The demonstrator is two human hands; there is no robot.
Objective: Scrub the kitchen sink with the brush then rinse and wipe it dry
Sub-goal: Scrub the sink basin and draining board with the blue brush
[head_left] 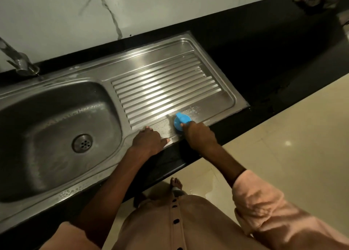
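head view: one view only.
right hand (198, 134): fingers curled round the blue brush (181, 121), which is pressed on the wet front strip of the drainboard (164, 83).
left hand (149, 141): fingers straight, flat on the steel just left of the brush, holding nothing.
risk: wet steel, so the pressing palm may slide; the brush can slip past the fingers over the sink's front edge onto the black counter (188, 155).

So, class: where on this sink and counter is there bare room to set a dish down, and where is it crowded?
Free: the ribbed drainboard between basin and black counter, and that counter up to the wall. Crowded: the drainboard's near edge, where the left hand rests flat and the right hand grips the blue brush.
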